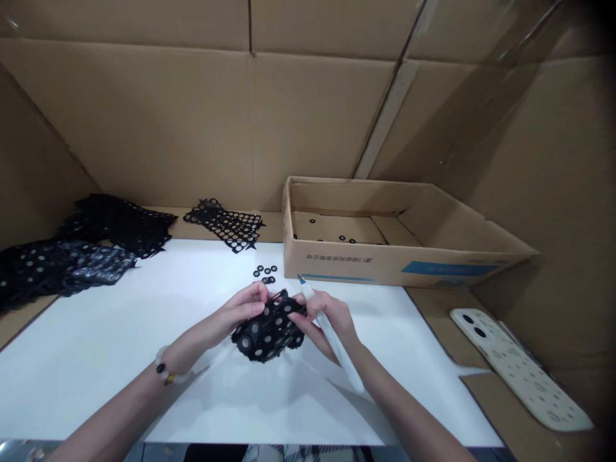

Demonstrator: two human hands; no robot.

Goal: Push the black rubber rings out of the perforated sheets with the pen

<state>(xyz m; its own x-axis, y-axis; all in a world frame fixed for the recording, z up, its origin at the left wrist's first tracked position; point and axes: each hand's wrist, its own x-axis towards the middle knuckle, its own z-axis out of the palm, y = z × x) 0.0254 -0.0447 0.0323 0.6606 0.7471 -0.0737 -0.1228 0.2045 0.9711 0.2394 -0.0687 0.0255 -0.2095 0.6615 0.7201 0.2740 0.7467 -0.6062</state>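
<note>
A black sheet of rubber-like material (269, 330) with rows of round pale spots hangs bent between my two hands above the white board. My left hand (240, 313) pinches its upper left edge between thumb and fingers. At the sheet's right edge, my right hand (332, 317) has its thumb on the material. It also grips a long white pen-shaped tool (334, 340), whose dark pointed tip sticks up past the fingers. Just beyond the sheet, several small black rings (267, 271) lie loose on the board.
An open cardboard box (337, 260) with several black rings inside stands at the back right. A perforated black sheet (228, 224) lies at the back. Piled black sheets (115, 224) are at the left. A phone in a pale case (522, 366) lies at the right. Cardboard walls surround the white board (144, 308).
</note>
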